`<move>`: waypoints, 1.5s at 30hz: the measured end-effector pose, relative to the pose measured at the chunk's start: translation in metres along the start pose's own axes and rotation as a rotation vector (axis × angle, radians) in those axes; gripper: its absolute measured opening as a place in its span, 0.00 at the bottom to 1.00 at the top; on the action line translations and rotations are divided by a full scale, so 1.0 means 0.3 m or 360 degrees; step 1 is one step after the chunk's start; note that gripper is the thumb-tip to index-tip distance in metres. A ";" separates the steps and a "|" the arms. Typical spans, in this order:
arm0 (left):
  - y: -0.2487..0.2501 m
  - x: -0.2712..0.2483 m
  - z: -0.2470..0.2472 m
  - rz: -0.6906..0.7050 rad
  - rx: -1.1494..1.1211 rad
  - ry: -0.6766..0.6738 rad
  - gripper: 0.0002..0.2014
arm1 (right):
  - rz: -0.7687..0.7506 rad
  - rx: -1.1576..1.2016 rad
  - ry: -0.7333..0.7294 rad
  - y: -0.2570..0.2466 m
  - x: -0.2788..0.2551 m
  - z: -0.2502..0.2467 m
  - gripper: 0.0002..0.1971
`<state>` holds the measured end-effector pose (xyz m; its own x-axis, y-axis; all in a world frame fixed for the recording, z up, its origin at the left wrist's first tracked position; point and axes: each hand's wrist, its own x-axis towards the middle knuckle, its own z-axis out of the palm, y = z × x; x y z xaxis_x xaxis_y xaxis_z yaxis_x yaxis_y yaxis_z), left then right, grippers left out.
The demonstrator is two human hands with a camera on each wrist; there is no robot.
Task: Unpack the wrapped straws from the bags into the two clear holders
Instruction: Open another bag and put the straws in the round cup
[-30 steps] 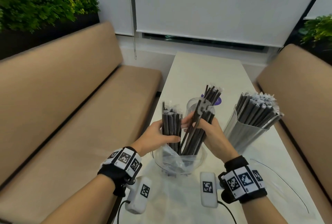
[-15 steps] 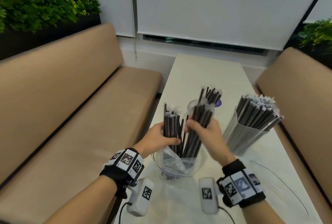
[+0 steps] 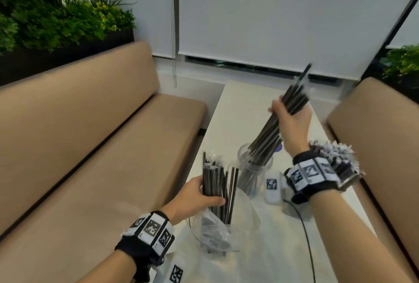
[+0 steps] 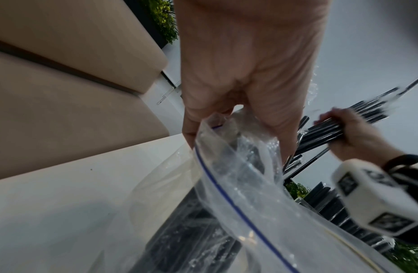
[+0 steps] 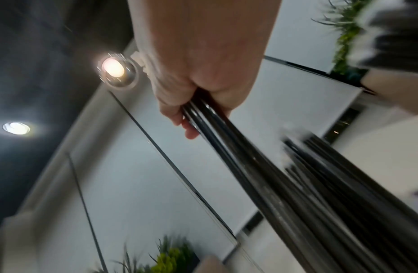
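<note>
Café booth, tan benches, white table, planters

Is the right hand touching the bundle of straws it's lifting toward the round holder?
Touching. The right wrist view shows the right hand with fingers curled round the straw bundle; the head view agrees.

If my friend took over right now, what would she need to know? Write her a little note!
Left hand: grips the straws still in the bag, upright on the table.
Right hand: grips a tilted bundle of straws, lower ends at the mouth of the round clear holder.
Done: the second holder, behind the right wrist, already looks packed with straws.
Left: drop this bundle into the round holder, then move the bag's remaining straws over.
</note>
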<state>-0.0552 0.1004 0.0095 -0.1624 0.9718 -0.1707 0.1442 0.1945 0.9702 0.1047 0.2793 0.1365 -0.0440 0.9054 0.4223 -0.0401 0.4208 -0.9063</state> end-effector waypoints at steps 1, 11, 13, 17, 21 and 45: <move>-0.006 0.001 -0.001 0.0005 -0.0005 -0.0009 0.19 | 0.0080 -0.0018 -0.0009 0.061 -0.014 0.012 0.08; -0.033 0.018 -0.013 0.0003 -0.0045 -0.0020 0.20 | -0.0005 -0.0145 -0.0036 0.191 -0.022 0.027 0.37; -0.033 0.021 -0.011 -0.0001 -0.0045 -0.0024 0.20 | -0.0157 -0.0419 -0.0135 0.175 0.014 0.015 0.36; -0.028 0.026 -0.007 -0.0015 -0.0060 -0.0040 0.20 | -0.0226 -0.1448 -0.0698 0.206 0.049 0.014 0.20; -0.011 0.018 -0.014 -0.0025 -0.0060 -0.0077 0.18 | -0.0219 -0.1593 -0.0659 0.180 0.002 0.002 0.23; 0.029 -0.059 -0.002 0.0068 -0.0076 -0.0115 0.27 | 0.0287 0.0039 -0.0647 0.075 -0.472 -0.004 0.09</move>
<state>-0.0517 0.0847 0.0210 -0.0859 0.9865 -0.1396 0.1026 0.1481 0.9836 0.1112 0.1607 0.0562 -0.4414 0.8661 0.2347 -0.0194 0.2523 -0.9675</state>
